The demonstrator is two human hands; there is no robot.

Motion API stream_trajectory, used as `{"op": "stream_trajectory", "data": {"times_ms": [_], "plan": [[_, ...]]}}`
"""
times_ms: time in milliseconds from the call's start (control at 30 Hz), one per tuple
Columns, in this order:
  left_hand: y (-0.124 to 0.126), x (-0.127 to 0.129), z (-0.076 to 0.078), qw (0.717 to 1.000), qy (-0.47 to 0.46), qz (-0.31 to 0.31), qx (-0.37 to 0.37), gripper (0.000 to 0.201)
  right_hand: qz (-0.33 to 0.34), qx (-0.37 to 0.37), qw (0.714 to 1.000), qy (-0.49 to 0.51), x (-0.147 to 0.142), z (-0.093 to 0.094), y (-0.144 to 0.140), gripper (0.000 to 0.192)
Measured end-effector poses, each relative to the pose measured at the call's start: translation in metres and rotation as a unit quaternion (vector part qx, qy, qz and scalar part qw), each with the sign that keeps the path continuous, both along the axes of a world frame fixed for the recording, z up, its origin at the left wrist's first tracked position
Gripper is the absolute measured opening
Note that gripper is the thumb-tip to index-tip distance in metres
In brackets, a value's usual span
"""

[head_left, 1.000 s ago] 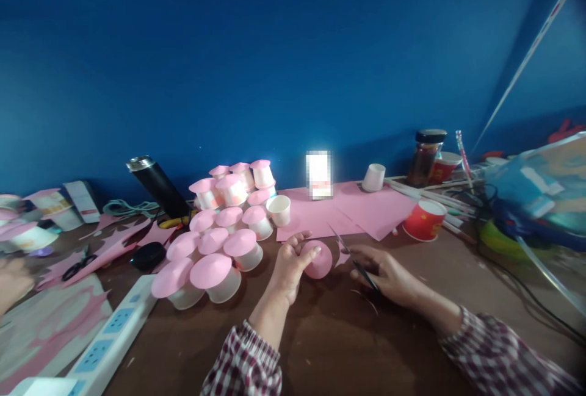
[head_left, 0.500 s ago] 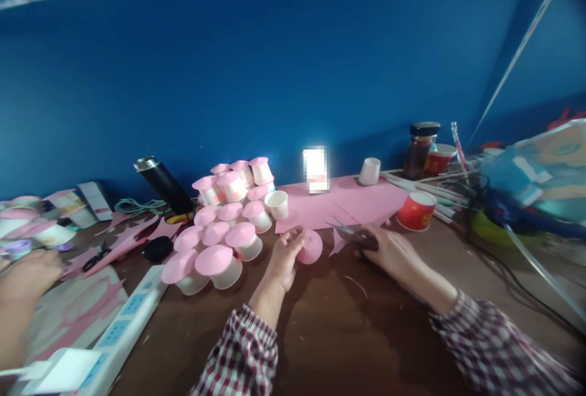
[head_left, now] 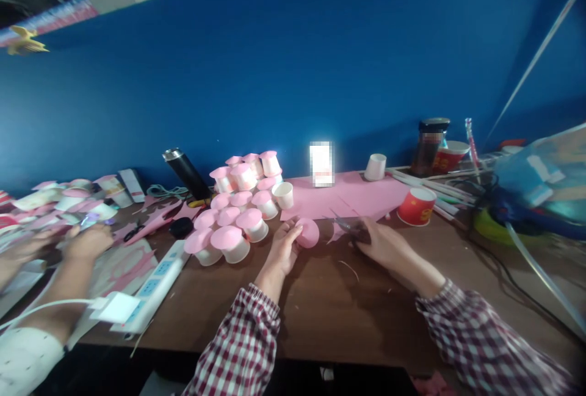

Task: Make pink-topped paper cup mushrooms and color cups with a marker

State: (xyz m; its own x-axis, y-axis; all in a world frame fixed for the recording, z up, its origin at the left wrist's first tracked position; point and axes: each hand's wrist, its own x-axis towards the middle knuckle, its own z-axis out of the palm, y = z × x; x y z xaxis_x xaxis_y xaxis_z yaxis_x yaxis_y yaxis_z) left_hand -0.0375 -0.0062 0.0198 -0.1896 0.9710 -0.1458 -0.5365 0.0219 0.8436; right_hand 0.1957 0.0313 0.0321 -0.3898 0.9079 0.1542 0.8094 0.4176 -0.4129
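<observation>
My left hand (head_left: 285, 242) pinches a round pink paper disc (head_left: 309, 234) between thumb and fingers, just above the table. In my right hand (head_left: 379, 243) is a pair of scissors (head_left: 348, 227), its blades pointing left towards the disc but apart from it. Beside the blades lies a small pink paper scrap (head_left: 336, 232). Behind both hands a large pink paper sheet (head_left: 329, 199) is spread on the table. To the left stand several white paper cups topped with shallow pink paper cones (head_left: 229, 238). A bare paper cup (head_left: 282, 195) is next to them.
A co-worker's hands (head_left: 89, 240) are at the far left, near more pink-topped cups. A white power strip (head_left: 155, 286) with a charger (head_left: 115, 307) lies between us. A red paper cup (head_left: 416, 207), a dark-lidded jar (head_left: 430, 149) and a black cable (head_left: 503, 262) are on the right.
The view has tilted down and swung left, showing more of the co-worker and the table's front edge. My left hand still holds the disc; my right still holds the scissors.
</observation>
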Motion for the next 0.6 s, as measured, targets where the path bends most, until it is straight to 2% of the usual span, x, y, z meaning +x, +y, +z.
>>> {"op": "stream_trajectory", "data": {"times_ms": [100,200,467,600], "plan": [[-0.006,0.001,-0.001,1.0,-0.005,0.018,0.005,0.045,-0.015,0.02,0.997,-0.072,0.002,0.004,-0.005,0.028],[-0.012,0.002,-0.001,0.999,-0.01,0.027,0.016,0.043,-0.024,0.051,0.993,-0.101,0.004,0.006,-0.009,0.031],[-0.02,0.003,-0.003,0.999,-0.003,0.036,0.037,0.041,0.01,0.026,0.999,-0.026,0.003,0.003,-0.003,0.046],[-0.023,0.003,-0.002,0.998,-0.019,0.038,0.045,0.042,-0.061,0.047,0.995,-0.055,0.005,0.005,-0.002,0.046]]}}
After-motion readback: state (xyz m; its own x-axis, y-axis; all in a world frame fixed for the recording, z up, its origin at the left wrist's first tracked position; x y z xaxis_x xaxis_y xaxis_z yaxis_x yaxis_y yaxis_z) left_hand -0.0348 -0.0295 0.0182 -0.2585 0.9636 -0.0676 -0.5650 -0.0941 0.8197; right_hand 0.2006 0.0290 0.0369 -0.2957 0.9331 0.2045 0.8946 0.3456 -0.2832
